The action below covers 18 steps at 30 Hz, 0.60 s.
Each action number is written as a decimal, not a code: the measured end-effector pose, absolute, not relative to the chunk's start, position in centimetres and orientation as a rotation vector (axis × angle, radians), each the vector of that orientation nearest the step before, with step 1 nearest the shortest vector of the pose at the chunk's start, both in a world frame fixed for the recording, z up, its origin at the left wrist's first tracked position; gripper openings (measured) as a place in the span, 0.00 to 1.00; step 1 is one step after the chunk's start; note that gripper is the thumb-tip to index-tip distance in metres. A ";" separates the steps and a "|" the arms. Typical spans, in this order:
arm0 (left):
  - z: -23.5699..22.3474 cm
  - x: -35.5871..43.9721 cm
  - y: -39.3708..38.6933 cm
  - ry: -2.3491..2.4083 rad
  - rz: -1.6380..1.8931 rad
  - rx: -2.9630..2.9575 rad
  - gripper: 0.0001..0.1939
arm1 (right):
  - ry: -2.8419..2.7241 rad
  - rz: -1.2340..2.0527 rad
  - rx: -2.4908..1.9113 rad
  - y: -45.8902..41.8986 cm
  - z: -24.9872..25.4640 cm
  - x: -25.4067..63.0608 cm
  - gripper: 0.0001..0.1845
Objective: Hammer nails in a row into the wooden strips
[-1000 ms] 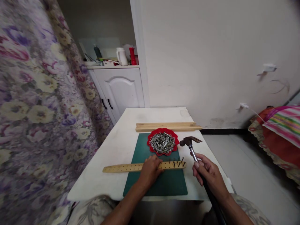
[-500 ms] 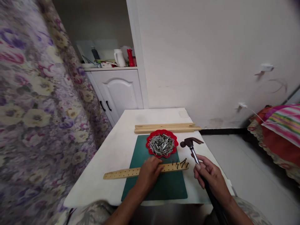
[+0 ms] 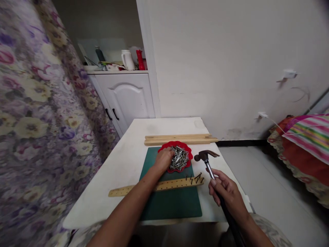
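My left hand (image 3: 164, 159) reaches over the left side of a red scalloped dish (image 3: 189, 152), its fingertips down among the loose nails (image 3: 180, 158). Those fingertips are hidden, so I cannot see whether they grip a nail. Gripped around its dark handle, a claw hammer (image 3: 205, 156) is in my right hand (image 3: 227, 190), head up and to the right of the dish. A wooden strip with rows of holes (image 3: 169, 185) lies across the green mat (image 3: 174, 206), partly covered by my left forearm. Several nails (image 3: 197, 178) stick up from the strip's right end, some leaning.
Light wooden bars (image 3: 177, 140) lie behind the dish on the white table (image 3: 120, 164). A floral curtain (image 3: 51, 120) hangs at the left. Behind are a white cabinet (image 3: 128, 96) and a wall; a bed with a striped cover (image 3: 311, 133) stands at the right.
My left hand has moved off the wooden strip, forward into the dish of nails. The right hand still holds the hammer in much the same place. The view has shifted slightly.
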<state>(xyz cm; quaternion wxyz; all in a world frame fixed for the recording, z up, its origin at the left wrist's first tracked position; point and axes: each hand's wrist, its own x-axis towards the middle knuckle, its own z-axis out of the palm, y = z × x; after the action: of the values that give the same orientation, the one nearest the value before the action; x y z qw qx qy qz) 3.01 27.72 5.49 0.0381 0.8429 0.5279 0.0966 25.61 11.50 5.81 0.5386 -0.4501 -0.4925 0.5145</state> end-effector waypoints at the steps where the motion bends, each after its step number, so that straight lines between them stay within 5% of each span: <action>1: 5.4 3.1 28.0 1.608 0.291 2.592 0.10 | -1.174 1.230 -1.067 11.5 5.8 25.6 0.21; 18: 4.2 1.7 24.9 1.717 0.559 2.665 0.07 | -1.193 1.247 -1.037 11.6 5.7 25.4 0.19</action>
<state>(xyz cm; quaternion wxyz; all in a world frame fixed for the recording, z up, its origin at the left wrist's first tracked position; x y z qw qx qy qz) 1.66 24.94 4.19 -0.0386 0.8272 0.5330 0.1735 25.37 11.56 5.72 0.5347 -0.4352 -0.5009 0.5233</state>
